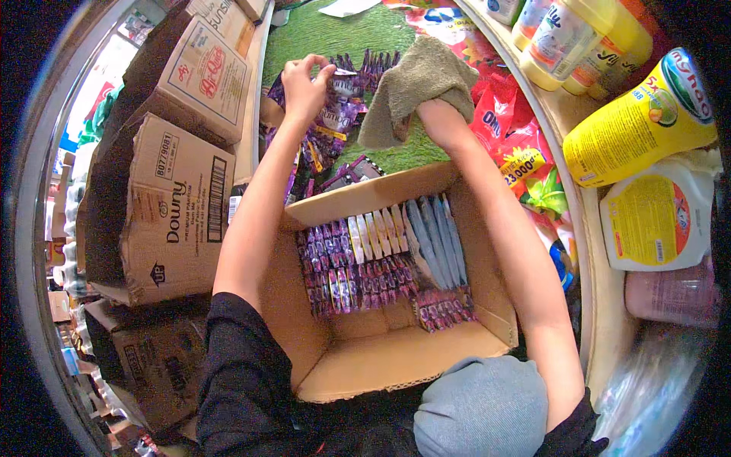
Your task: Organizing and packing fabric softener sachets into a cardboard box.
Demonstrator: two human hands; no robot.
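My left hand point(306, 85) pinches the edge of a purple Downy sachet point(345, 88) above a heap of similar sachets point(337, 121). A drab olive cloth point(394, 94) is bunched in my right hand point(442, 117), over a green mat point(365, 34). Between my arms stands an open cardboard box point(400, 357). Inside it, rows of purple sachets point(337, 285) stand on edge, with white and yellow packets point(377, 234) and blue-grey packets point(437, 240) beside them. More dark purple sachets point(380, 60) lie in a row at the mat's far part.
Cardboard cartons point(177, 217) are stacked at the left. Red detergent bags point(502, 120) lie along the right of the mat. A shelf edge point(571, 188) at the right bears a yellow bottle point(634, 125) and a white jug point(657, 220). My denim-covered knee point(480, 405) is near the box.
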